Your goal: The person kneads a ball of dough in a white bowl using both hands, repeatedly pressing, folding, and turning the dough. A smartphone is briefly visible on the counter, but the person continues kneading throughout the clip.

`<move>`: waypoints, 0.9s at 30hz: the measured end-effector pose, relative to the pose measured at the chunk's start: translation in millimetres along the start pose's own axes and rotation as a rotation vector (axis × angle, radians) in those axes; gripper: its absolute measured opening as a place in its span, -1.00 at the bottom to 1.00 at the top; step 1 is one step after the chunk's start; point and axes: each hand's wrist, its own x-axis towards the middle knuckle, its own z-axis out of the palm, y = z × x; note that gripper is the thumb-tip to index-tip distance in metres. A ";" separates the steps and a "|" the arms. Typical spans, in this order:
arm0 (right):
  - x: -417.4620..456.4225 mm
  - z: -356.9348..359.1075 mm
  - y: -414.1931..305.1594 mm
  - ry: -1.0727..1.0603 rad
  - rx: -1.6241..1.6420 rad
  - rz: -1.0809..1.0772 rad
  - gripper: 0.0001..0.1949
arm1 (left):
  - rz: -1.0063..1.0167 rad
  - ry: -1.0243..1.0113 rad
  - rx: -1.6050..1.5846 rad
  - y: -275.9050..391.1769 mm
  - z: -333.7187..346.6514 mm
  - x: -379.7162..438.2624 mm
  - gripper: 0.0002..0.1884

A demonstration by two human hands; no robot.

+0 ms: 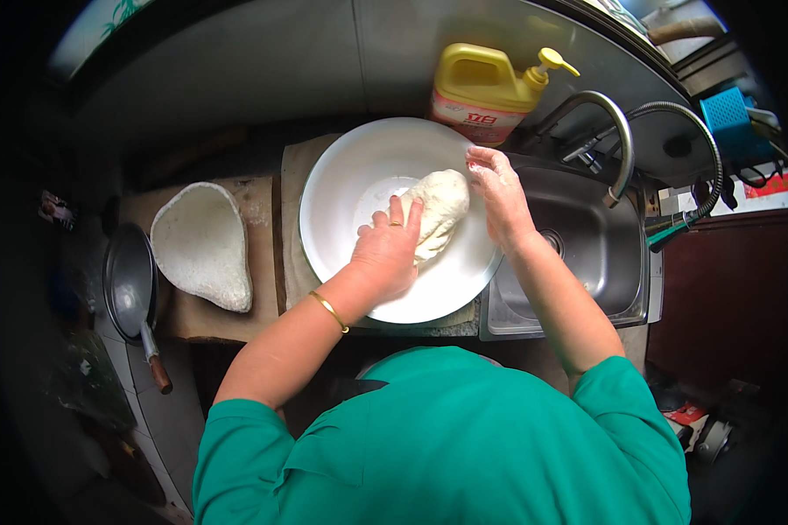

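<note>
A lump of pale dough (441, 203) lies in a large white basin (341, 164), its surface folded and creased towards the lower right. My left hand (386, 252) rests over the dough's left side, with the fingers spread across it and a ring on one finger. At the basin's right rim is my right hand (499, 190), its floury fingers curved inward beside the dough. Whether it grips the rim or only hovers over it, I cannot tell.
Left of the basin, a floury, dished white vessel (200, 243) sits on a wooden board (262, 262), beside a frying pan (130, 282). Behind stands a yellow pump jug (482, 92). A steel sink (584, 249) with a curved faucet (620, 131) is at right.
</note>
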 end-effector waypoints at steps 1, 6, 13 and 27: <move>-0.9 -2.2 1.3 0.018 0.020 0.007 -0.62 | -0.005 -0.028 -0.096 -4.0 -6.0 1.9 -0.06; 15.3 6.1 23.6 -0.031 -0.073 -0.028 -0.54 | -0.033 0.185 -0.967 -21.5 6.1 13.1 -0.29; 16.6 77.5 27.8 -0.140 -0.769 -0.139 -0.37 | -0.148 0.068 -1.055 -25.9 33.6 12.3 0.00; 29.5 81.4 32.0 -0.202 -0.915 -0.204 -0.61 | -0.049 0.210 -0.191 -30.1 17.5 64.1 -0.47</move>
